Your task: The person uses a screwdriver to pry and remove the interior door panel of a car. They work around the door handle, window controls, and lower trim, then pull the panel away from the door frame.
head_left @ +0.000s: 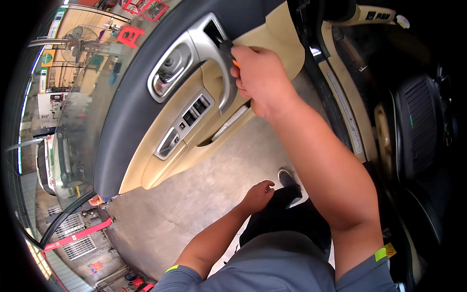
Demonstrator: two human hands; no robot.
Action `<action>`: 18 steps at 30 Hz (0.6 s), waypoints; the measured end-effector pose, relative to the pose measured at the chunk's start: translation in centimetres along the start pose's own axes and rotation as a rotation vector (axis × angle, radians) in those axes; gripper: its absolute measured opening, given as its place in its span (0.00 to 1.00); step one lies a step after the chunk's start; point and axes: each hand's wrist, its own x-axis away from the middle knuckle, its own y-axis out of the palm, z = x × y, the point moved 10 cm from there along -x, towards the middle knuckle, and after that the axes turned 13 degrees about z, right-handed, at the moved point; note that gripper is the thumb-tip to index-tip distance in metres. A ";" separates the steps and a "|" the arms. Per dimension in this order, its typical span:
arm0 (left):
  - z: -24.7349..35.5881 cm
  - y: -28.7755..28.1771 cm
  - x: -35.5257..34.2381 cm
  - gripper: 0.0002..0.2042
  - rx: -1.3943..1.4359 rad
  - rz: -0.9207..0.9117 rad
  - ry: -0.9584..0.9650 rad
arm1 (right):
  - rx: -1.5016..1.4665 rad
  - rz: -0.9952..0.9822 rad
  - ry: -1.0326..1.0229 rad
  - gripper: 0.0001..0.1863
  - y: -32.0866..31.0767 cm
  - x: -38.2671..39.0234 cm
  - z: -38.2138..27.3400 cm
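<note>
My right hand (258, 78) grips a black and orange tool (226, 51) at the upper opening of the silver pull handle (219, 87) on an open car door. Its fingers hide much of the tool. Left of it is the inner release lever (163, 82) in a silver bezel, and below that sits the window switch panel (194, 111) on beige trim (146, 170). My left hand (258, 194) hangs low by my dark trousers, away from the door, with its fingers loosely bent and apart.
The car's dark seat (413, 126) and beige door sill (345, 112) are on the right. My shoe (284, 177) stands on concrete floor (194, 214). Beyond the door are a red stool (130, 35), a fan (77, 41), a white vehicle (63, 175) and red lift arms (78, 236).
</note>
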 end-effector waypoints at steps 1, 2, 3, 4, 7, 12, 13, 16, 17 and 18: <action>0.2 -0.7 0.4 0.16 0.000 0.016 0.004 | -0.040 -0.012 0.033 0.12 0.4 0.3 0.0; 0.5 -1.5 0.7 0.16 -0.005 0.031 0.014 | -0.085 -0.021 0.059 0.11 0.7 0.7 -0.2; 0.9 -2.4 1.0 0.16 -0.007 0.064 0.039 | -0.125 -0.035 0.090 0.10 1.1 1.0 -0.2; 1.1 -3.2 1.5 0.15 -0.009 0.098 0.062 | -0.164 -0.049 0.124 0.10 1.4 1.4 -0.1; 1.2 -5.5 2.4 0.15 -0.037 0.146 0.087 | -0.283 -0.127 0.309 0.11 2.1 1.5 0.2; -0.4 -8.3 5.0 0.16 -0.060 0.205 0.057 | -0.365 -0.295 0.470 0.14 2.6 0.7 0.9; -1.1 -8.8 5.5 0.16 -0.031 0.217 0.018 | -0.375 -0.299 0.490 0.14 2.9 1.2 0.9; -3.0 -9.8 7.0 0.16 -0.034 0.228 -0.050 | -0.357 -0.279 0.461 0.14 2.9 1.4 1.1; -4.2 -9.8 7.4 0.17 -0.011 0.236 -0.059 | -0.310 -0.247 0.427 0.14 3.1 1.4 1.5; -4.7 -10.2 7.9 0.17 -0.010 0.243 -0.057 | -0.274 -0.215 0.386 0.14 3.0 1.2 1.6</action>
